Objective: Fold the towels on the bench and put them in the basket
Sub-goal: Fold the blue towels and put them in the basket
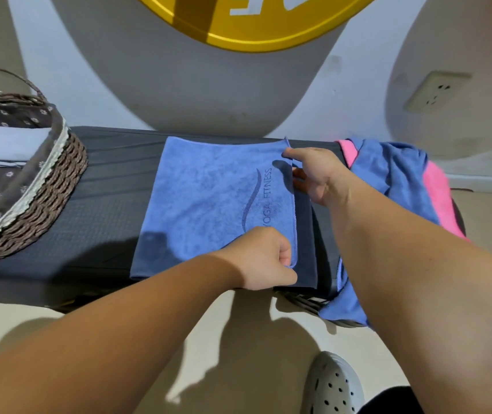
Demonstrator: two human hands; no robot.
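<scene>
Basket: on the bench, well to the left of both grips. A folded pale towel lies inside it.

Towel: blue, spread flat on the bench between the basket and the grips, print up. Its right edge runs from one grip to the other.

Left grip: fingers curled, clamped on the towel's near right corner.

Right grip: thumb on top and fingers beneath, pinching the far right corner, which sits slightly raised off the bench.

Pile: blue and pink towels, unfolded, just right of the right grip. One blue end hangs off the bench front, below the right forearm.

Step in hand (judgement): fold the right edge across to the left edge, halving the towel.

Method notes:
- Lift both corners together, at equal height.
- Hold the grips apart so the edge between them stays taut; soft cloth will likely sag in the middle otherwise.
- Carry leftward, away from the pile, and set each corner on its matching left corner.
- Check edge alignment before letting go, then flatten outward from the crease.
- Risk: the right forearm passes over the pile and may drag a loose towel along.
</scene>
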